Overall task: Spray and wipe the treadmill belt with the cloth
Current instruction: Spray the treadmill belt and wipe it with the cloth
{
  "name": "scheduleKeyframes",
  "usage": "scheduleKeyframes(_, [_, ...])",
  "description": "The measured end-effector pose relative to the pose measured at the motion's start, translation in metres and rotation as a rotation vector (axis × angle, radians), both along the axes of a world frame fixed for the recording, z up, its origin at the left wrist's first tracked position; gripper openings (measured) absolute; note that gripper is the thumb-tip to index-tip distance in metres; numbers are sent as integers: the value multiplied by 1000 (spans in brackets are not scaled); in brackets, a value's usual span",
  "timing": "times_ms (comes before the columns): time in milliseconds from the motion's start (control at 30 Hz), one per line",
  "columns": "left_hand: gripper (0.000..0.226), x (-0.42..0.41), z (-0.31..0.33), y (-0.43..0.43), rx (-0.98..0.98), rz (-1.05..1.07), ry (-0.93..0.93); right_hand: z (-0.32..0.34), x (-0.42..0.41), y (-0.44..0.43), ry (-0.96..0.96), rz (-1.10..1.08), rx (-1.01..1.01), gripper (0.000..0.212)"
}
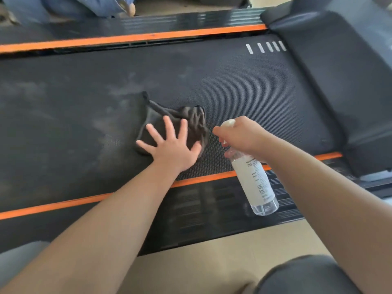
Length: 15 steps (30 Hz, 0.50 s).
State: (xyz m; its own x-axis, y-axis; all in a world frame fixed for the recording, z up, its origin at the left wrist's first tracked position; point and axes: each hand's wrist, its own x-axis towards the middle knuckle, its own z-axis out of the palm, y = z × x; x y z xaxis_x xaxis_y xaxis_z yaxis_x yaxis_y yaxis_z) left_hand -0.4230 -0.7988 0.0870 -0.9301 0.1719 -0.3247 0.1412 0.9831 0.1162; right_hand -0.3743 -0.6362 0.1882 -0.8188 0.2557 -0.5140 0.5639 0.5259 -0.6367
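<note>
The black treadmill belt [244, 85] runs across the view, dusty with pale smears on its left half. A dark crumpled cloth [191, 119] lies on the belt near its middle. My left hand [171, 145] presses flat on the cloth with fingers spread. My right hand [241, 139] grips the neck of a clear spray bottle [254, 183] with a white label, held just right of the cloth above the belt's near edge. The nozzle points left toward the cloth.
Orange strips [131, 38] border the belt, with ribbed black side rails [212, 200] outside them. The black motor cover [339, 81] rises at the right. Beige floor [201, 262] lies in front. A person's legs in jeans [74, 7] show beyond the far rail.
</note>
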Motion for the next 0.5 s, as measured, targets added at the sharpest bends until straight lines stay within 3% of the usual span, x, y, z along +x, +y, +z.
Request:
scheduleKeyframes(100, [84,24,-1,28,41,-314,-10,1,1,-3,34,9,92,38])
scheduleKeyframes(200, [85,24,4,34,67,-413,-47,-1,6,-3,27,34,138,46])
scheduleKeyframes(400, [102,-5,7,-25,24,-82,-95,0,9,1,39,-79,85,64])
scheduleKeyframes(500, [103,-24,14,-52,33,200,-156,-4,7,0,66,-83,-18,52])
